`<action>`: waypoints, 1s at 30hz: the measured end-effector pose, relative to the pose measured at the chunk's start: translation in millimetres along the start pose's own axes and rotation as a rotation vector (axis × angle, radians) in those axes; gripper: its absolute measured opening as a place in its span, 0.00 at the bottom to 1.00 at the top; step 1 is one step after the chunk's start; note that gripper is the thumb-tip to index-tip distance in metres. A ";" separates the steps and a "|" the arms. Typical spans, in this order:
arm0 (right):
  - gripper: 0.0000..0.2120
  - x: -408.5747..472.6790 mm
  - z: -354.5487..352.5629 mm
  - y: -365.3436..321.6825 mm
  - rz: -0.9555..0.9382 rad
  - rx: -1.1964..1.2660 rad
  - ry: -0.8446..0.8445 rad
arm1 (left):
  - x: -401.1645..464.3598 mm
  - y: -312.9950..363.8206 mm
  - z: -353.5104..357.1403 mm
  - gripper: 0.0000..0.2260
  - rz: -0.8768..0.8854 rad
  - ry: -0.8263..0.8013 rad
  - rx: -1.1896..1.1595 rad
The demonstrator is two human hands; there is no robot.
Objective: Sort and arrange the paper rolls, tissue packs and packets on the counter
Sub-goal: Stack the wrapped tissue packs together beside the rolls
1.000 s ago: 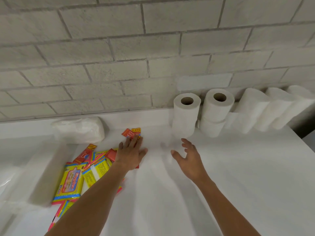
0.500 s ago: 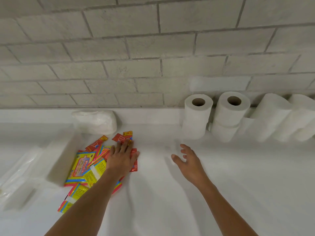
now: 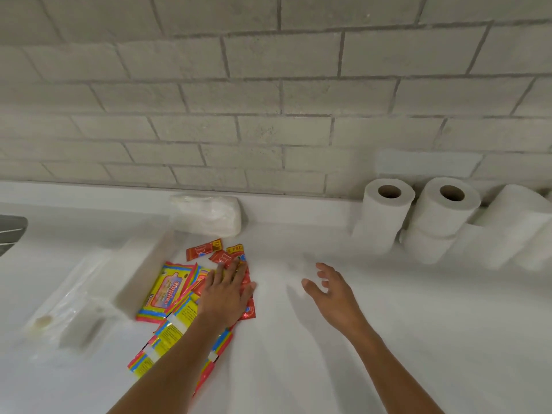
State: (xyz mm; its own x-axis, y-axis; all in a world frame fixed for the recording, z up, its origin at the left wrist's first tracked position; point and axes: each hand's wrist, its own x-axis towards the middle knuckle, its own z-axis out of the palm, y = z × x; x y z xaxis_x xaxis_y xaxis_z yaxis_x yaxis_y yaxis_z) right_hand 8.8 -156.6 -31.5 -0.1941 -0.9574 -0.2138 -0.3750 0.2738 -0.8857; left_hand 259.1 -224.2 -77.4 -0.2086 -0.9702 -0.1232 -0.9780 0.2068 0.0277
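A heap of yellow wipe packs [image 3: 167, 291] and small red packets [image 3: 203, 249] lies left of centre on the white counter [image 3: 418, 339]. My left hand [image 3: 227, 291] rests flat on the red packets, fingers spread, gripping nothing. My right hand [image 3: 334, 291] hovers open over bare counter to the right. A white tissue pack [image 3: 209, 215] sits against the wall behind the heap. White paper rolls stand at the back right: one upright roll [image 3: 380, 219], a stacked pair [image 3: 439, 219], and more rolls leaning [image 3: 513, 225].
A long white box [image 3: 140, 264] lies left of the heap, with a clear plastic bag [image 3: 68, 300] beyond it. A grey tiled wall [image 3: 268, 100] backs the counter. A dark metal edge [image 3: 12, 231] shows at far left.
My left hand has slid back toward me across the packets, drawing them together. My right hand has stayed open over the counter. The view has shifted left.
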 end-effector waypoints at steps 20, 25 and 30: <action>0.21 41.8 151.3 -130.7 -0.048 0.036 0.002 | 20.1 -171.5 -132.2 0.19 -0.015 0.329 -0.328; 0.19 41.4 184.5 -142.5 -0.032 0.058 -0.032 | 22.1 -211.7 -125.3 0.36 -0.186 0.026 -0.211; 0.22 37.4 208.2 -137.8 -0.008 0.075 -0.078 | 17.3 -226.0 -104.7 0.41 -0.238 -0.035 -0.202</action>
State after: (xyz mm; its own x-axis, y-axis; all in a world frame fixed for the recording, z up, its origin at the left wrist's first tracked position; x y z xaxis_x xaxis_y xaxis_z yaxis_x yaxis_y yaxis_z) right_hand 241.9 -249.2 -3.3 -0.1192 -0.9644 -0.2359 -0.3071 0.2618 -0.9150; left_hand 476.7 -300.9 18.1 0.0227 -0.9827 -0.1837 -0.9800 -0.0582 0.1902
